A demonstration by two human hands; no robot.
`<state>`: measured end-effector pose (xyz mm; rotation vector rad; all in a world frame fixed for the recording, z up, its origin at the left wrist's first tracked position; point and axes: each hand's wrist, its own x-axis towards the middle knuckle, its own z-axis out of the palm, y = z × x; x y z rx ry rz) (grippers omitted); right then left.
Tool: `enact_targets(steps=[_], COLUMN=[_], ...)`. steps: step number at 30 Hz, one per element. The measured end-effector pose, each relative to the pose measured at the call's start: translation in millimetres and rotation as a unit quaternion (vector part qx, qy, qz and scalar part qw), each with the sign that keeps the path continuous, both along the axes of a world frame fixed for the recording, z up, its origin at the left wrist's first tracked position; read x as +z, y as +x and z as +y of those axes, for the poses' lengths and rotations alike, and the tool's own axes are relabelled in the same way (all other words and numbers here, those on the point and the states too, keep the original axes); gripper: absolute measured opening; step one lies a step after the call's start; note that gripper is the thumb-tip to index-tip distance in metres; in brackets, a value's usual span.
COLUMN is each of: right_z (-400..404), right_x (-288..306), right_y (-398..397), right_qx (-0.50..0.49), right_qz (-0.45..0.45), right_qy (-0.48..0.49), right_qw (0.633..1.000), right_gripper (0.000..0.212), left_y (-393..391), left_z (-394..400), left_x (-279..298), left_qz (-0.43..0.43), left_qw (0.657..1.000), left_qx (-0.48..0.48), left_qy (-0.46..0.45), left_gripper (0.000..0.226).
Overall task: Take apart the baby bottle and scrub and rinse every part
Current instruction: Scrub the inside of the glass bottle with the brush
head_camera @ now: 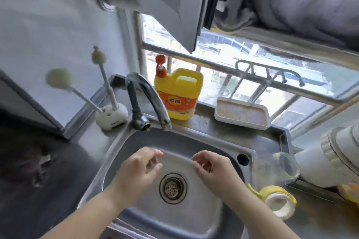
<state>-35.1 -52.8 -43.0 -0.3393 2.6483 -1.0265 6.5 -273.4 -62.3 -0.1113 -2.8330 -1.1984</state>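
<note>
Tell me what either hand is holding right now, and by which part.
Nothing is held. The left hand and the right hand hover over the sink, fingers loosely curled and empty. The bottle lies on the counter to the right, untouched.

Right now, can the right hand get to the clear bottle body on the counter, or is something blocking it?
Probably yes. The right hand hovers empty over the sink, and the clear bottle body lies on its side just beyond the right rim. Nothing sits between them; the yellow collar lies nearer the camera, off that path.
</note>
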Motion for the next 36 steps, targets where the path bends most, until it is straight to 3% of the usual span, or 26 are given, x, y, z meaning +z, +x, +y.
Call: enact_targets(steps=[5,14,20,25,29,36], right_z=[-73,-220,-293,-326,-336,-329], right_x=[2,36,36,24,17,55], right_y=[-10,-35,-67,-86,-95,-96], right_qx=[0.062,0.109,0.102,0.057,0.038,0.015], right_qz=[-0.001,0.016,0.036,0.021,0.033,0.077], right_qy=[-0.015,-0.088,-0.043,-0.027,-0.055,-0.165], right_qw=[0.998,0.990,0.993,0.998,0.997,0.983], right_gripper=[0.007,0.033,0.040,0.035,0.009,0.025], left_y=[11,14,8,14,17,14], left_z=[-56,-137,-176,-195,-208,-216], left_x=[17,43,49,48,51,62], left_qz=[-0.010,0.004,0.002,-0.002,-0.010,0.003], left_qw=[0.995,0.983,0.973,0.973,0.971,0.973], left_qx=[0.101,0.184,0.222,0.219,0.222,0.211], left_qy=[-0.003,0.011,0.059,0.078,0.086,0.089], left_gripper=[0.018,0.016,0.019,0.020,0.021,0.022])
